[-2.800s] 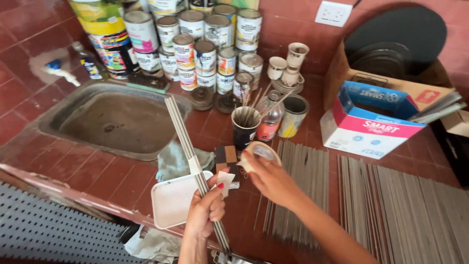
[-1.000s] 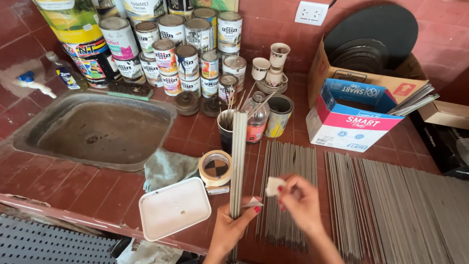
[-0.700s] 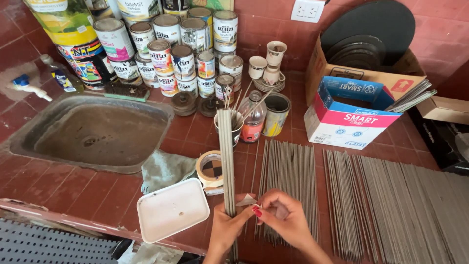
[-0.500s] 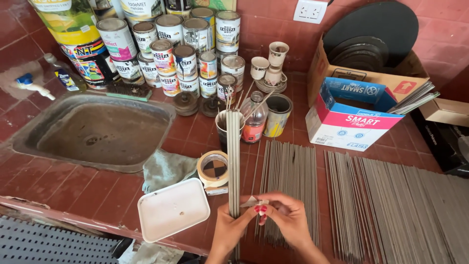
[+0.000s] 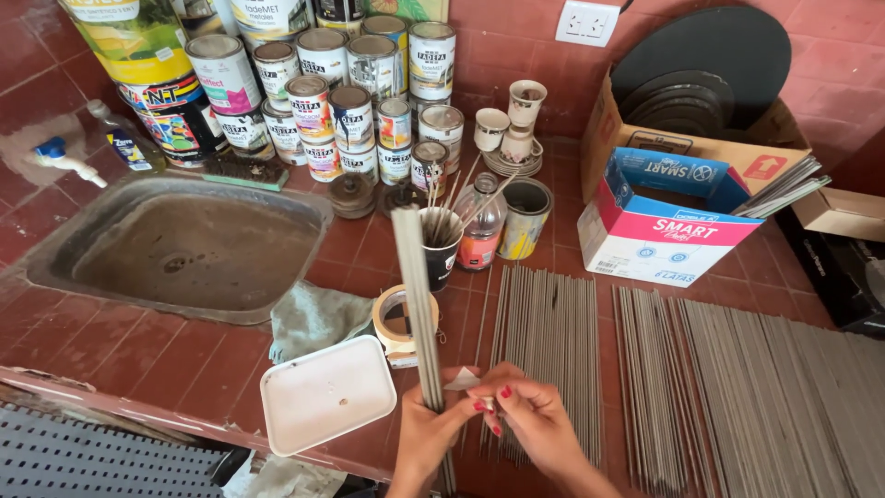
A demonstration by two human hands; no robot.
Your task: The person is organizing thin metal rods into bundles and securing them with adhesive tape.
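My left hand (image 5: 431,433) grips a tight bundle of thin grey metal rods (image 5: 414,286) near its lower end; the bundle points away from me, over the roll of masking tape (image 5: 398,323). My right hand (image 5: 533,417) pinches a small piece of pale tape (image 5: 464,378) against the bundle, right beside my left thumb. Both hands meet at the front edge of the red tiled counter (image 5: 147,355). Loose rods (image 5: 546,355) lie in a row just right of my hands.
A white plastic tray (image 5: 327,392) and a green cloth (image 5: 313,318) lie left of my hands. A metal sink (image 5: 180,244) is set at the left. Several paint cans (image 5: 350,115), a black cup of sticks (image 5: 441,249), a bottle (image 5: 481,231) and a cardboard box (image 5: 659,226) stand behind. More rods (image 5: 765,387) cover the right.
The rod bundle swung from tilted left to nearly straight away from me. My right hand left the tape roll, brought a tape piece over, and now presses it to the bundle.
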